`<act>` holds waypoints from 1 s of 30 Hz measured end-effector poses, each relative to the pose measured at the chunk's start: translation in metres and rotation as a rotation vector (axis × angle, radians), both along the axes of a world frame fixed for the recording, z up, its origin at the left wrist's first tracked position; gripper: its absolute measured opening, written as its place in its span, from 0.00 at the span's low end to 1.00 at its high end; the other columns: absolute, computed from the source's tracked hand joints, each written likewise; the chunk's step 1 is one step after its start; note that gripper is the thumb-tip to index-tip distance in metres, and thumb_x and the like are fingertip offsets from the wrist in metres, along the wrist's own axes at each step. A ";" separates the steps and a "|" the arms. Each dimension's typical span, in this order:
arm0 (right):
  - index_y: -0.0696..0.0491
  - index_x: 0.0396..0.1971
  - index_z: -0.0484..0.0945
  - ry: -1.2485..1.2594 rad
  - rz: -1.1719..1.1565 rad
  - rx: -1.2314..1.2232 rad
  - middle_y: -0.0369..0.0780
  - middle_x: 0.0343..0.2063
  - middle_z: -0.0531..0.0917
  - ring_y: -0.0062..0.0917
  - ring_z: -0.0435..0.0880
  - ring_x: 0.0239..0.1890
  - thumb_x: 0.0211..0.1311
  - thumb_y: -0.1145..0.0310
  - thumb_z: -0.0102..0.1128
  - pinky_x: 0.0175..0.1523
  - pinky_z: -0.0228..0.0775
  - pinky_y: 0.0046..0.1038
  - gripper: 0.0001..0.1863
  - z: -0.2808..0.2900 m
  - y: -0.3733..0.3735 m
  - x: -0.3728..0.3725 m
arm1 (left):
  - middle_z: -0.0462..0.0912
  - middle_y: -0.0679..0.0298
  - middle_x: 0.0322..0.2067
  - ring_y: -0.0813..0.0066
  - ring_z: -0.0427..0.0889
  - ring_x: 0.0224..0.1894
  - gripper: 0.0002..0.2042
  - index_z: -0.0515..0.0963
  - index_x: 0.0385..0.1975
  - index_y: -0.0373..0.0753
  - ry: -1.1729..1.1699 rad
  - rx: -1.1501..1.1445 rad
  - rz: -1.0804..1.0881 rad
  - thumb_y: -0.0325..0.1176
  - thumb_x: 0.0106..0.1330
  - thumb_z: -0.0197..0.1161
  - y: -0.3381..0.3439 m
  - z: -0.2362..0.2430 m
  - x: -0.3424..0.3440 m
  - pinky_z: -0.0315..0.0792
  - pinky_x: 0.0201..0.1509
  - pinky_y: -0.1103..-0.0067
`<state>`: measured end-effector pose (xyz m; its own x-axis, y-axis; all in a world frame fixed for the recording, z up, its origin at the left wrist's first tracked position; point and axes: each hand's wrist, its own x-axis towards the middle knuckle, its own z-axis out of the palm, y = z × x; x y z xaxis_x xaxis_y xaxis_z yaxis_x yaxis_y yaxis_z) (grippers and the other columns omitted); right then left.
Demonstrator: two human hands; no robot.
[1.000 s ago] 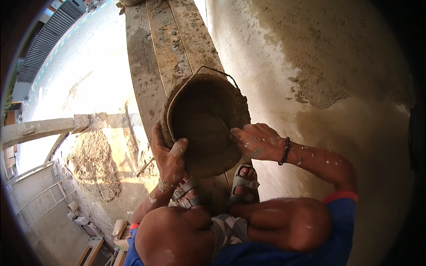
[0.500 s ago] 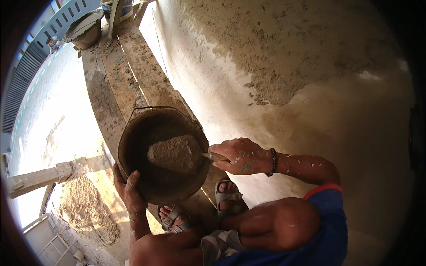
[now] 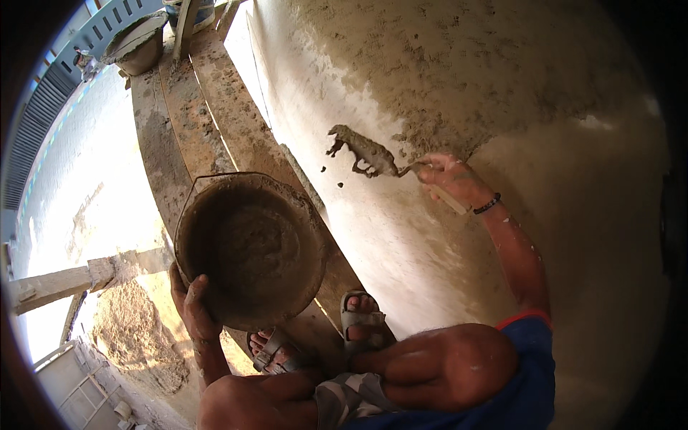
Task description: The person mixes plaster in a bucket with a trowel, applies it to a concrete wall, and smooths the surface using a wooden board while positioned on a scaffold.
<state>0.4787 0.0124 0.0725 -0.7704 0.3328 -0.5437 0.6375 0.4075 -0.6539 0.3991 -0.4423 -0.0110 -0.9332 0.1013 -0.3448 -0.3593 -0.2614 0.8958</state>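
Note:
My left hand [image 3: 195, 307] grips the near left rim of a dark round bucket [image 3: 188, 247], with the thumb over the edge. Wet grey mortar [image 3: 261, 240] lies in the bottom of the bucket. Up and to the right, my right hand [image 3: 459, 183] is closed round the handle of a trowel [image 3: 376, 155]. The trowel is tilted beside the wall [image 3: 423, 244], and ragged mortar hangs off its blade. A few loose bits of mortar are in the air below it. Whether the blade touches the wall I cannot tell. Rough fresh plaster [image 3: 444, 107] covers the wall's upper part.
I squat in sandals on wooden planks [image 3: 172, 136] spattered with mortar, with gaps between them. At their far end stand a mortar tub [image 3: 140, 46] and a post [image 3: 185, 32]. A timber beam [image 3: 50, 290] and a sand heap [image 3: 136, 333] are lower on the left. A person [image 3: 86, 64] is far off.
My right hand has lifted the loaded trowel out of the bucket, up and right to the wall, and mortar has come loose from it. The bucket has shifted slightly left with my left hand.

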 end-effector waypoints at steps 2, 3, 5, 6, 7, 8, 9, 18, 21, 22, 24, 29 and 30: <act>0.61 0.55 0.70 0.255 0.047 0.615 0.41 0.32 0.79 0.22 0.77 0.29 0.61 0.59 0.60 0.34 0.71 0.25 0.27 -0.008 0.069 0.015 | 0.73 0.53 0.52 0.62 0.73 0.53 0.30 0.63 0.60 0.32 -0.012 -0.034 -0.023 0.33 0.55 0.60 0.000 -0.007 -0.004 0.67 0.59 0.71; 0.61 0.58 0.68 0.470 0.118 0.934 0.44 0.37 0.79 0.25 0.78 0.32 0.63 0.59 0.58 0.38 0.72 0.28 0.28 0.001 0.105 0.032 | 0.73 0.53 0.52 0.62 0.73 0.53 0.30 0.63 0.60 0.32 -0.014 -0.029 -0.024 0.33 0.55 0.60 0.006 -0.009 -0.006 0.67 0.59 0.71; 0.60 0.56 0.70 0.365 -0.149 0.727 0.45 0.40 0.79 0.25 0.78 0.36 0.62 0.60 0.58 0.41 0.72 0.29 0.26 0.083 0.071 0.025 | 0.68 0.50 0.57 0.61 0.70 0.57 0.37 0.55 0.64 0.28 -0.010 -0.045 -0.045 0.33 0.54 0.62 0.000 -0.015 -0.005 0.64 0.62 0.70; 0.59 0.55 0.71 0.325 -0.169 0.735 0.45 0.41 0.79 0.26 0.78 0.37 0.61 0.60 0.59 0.43 0.72 0.29 0.25 0.100 0.062 0.022 | 0.68 0.50 0.57 0.61 0.70 0.57 0.37 0.55 0.64 0.28 -0.003 -0.043 -0.042 0.33 0.54 0.62 0.001 -0.010 -0.007 0.64 0.62 0.70; 0.59 0.55 0.71 0.332 -0.172 0.738 0.45 0.41 0.79 0.26 0.78 0.37 0.61 0.60 0.59 0.43 0.72 0.29 0.25 0.098 0.055 0.025 | 0.68 0.50 0.57 0.61 0.70 0.57 0.37 0.55 0.64 0.28 -0.011 -0.043 -0.048 0.33 0.54 0.62 0.003 -0.003 -0.008 0.64 0.62 0.70; 0.58 0.53 0.72 0.403 -0.045 0.786 0.45 0.39 0.79 0.25 0.78 0.36 0.60 0.62 0.59 0.42 0.72 0.28 0.24 0.096 0.048 0.030 | 0.68 0.50 0.57 0.61 0.70 0.57 0.37 0.55 0.64 0.28 -0.024 -0.030 -0.060 0.32 0.54 0.62 0.012 0.002 -0.008 0.63 0.62 0.70; 0.58 0.52 0.73 0.472 0.094 0.806 0.45 0.38 0.79 0.24 0.78 0.34 0.60 0.63 0.59 0.41 0.72 0.27 0.22 0.084 0.036 0.030 | 0.68 0.50 0.57 0.61 0.70 0.57 0.37 0.55 0.64 0.28 -0.027 -0.036 -0.052 0.32 0.54 0.62 0.015 0.003 -0.004 0.63 0.62 0.70; 0.53 0.43 0.76 0.479 0.997 1.183 0.42 0.23 0.74 0.28 0.77 0.26 0.50 0.68 0.59 0.27 0.69 0.29 0.17 0.013 -0.130 -0.009 | 0.74 0.54 0.49 0.65 0.73 0.52 0.28 0.65 0.56 0.31 0.106 -0.150 -0.093 0.30 0.53 0.60 0.056 0.018 0.008 0.64 0.60 0.72; 0.53 0.43 0.75 0.421 1.120 1.081 0.41 0.21 0.75 0.28 0.77 0.23 0.48 0.67 0.59 0.25 0.68 0.28 0.19 -0.037 -0.155 -0.026 | 0.73 0.54 0.50 0.67 0.72 0.53 0.27 0.63 0.57 0.30 0.128 -0.117 -0.068 0.23 0.54 0.56 0.045 0.031 0.014 0.63 0.61 0.74; 0.54 0.44 0.74 0.380 1.033 0.924 0.44 0.20 0.77 0.35 0.79 0.23 0.50 0.68 0.58 0.26 0.70 0.35 0.19 -0.043 -0.136 -0.008 | 0.73 0.54 0.50 0.67 0.72 0.53 0.27 0.62 0.58 0.30 0.127 -0.058 -0.108 0.24 0.54 0.56 0.071 0.027 0.010 0.64 0.60 0.74; 0.54 0.44 0.74 0.280 1.048 0.631 0.47 0.21 0.78 0.39 0.80 0.25 0.51 0.69 0.57 0.28 0.71 0.38 0.18 -0.053 -0.153 -0.012 | 0.74 0.54 0.48 0.67 0.73 0.51 0.27 0.64 0.56 0.29 0.166 -0.154 -0.116 0.25 0.54 0.57 0.059 0.029 0.011 0.66 0.58 0.75; 0.51 0.48 0.75 0.149 0.858 0.244 0.48 0.32 0.82 0.43 0.82 0.35 0.57 0.63 0.56 0.41 0.74 0.40 0.18 -0.047 -0.172 -0.012 | 0.75 0.53 0.47 0.66 0.74 0.49 0.26 0.65 0.55 0.28 0.178 -0.176 -0.067 0.28 0.55 0.59 0.042 0.029 0.007 0.66 0.57 0.74; 0.52 0.47 0.76 0.146 0.819 0.214 0.47 0.34 0.83 0.42 0.83 0.37 0.58 0.62 0.57 0.43 0.75 0.39 0.18 -0.039 -0.174 -0.012 | 0.75 0.53 0.48 0.66 0.74 0.50 0.26 0.65 0.55 0.28 0.175 -0.190 -0.074 0.30 0.56 0.60 0.036 0.027 0.006 0.66 0.57 0.73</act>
<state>0.4672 -0.1612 0.0330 -0.8700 -0.2746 -0.4096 0.0043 0.8263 -0.5632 0.4049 -0.4059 0.0164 -0.9728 0.1203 -0.1980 -0.2064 -0.0613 0.9766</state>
